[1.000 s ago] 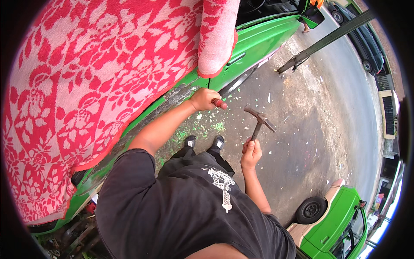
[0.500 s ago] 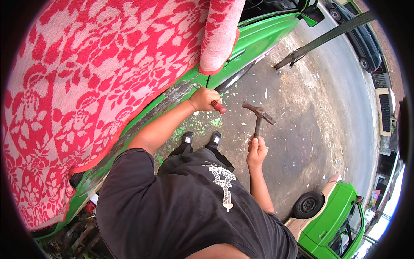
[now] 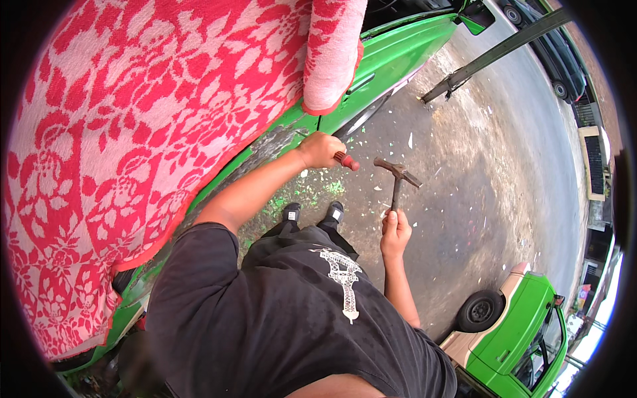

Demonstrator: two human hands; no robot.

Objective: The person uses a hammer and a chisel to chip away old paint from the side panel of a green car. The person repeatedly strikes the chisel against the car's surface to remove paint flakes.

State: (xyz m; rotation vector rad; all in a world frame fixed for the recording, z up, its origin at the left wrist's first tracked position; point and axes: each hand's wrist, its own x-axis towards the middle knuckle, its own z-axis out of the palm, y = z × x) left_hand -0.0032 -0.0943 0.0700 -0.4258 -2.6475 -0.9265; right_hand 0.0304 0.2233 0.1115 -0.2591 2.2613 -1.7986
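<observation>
My left hand (image 3: 320, 151) is wrapped round a screwdriver (image 3: 346, 160) with a red ribbed handle. Its thin shaft pokes out on the other side of the fist, toward the green car (image 3: 378, 73), where the paint is scraped to dull grey; I cannot tell whether the tip touches. To the right, my right hand (image 3: 396, 233) grips a hammer (image 3: 397, 182) by its dark handle. The rusty brown hammer head is up, a short gap away from the butt of the screwdriver handle.
A red and pink floral blanket (image 3: 152, 119) covers the car's upper side. Green paint flakes lie on the concrete ground (image 3: 458, 212). A post (image 3: 497, 53) stands at the far right. Another green vehicle (image 3: 511, 325) is at the lower right, and a dark car (image 3: 547, 50) is parked beyond.
My left hand has shifted slightly right with the screwdriver, so its handle is nearer the hammer head. The hammer has barely moved.
</observation>
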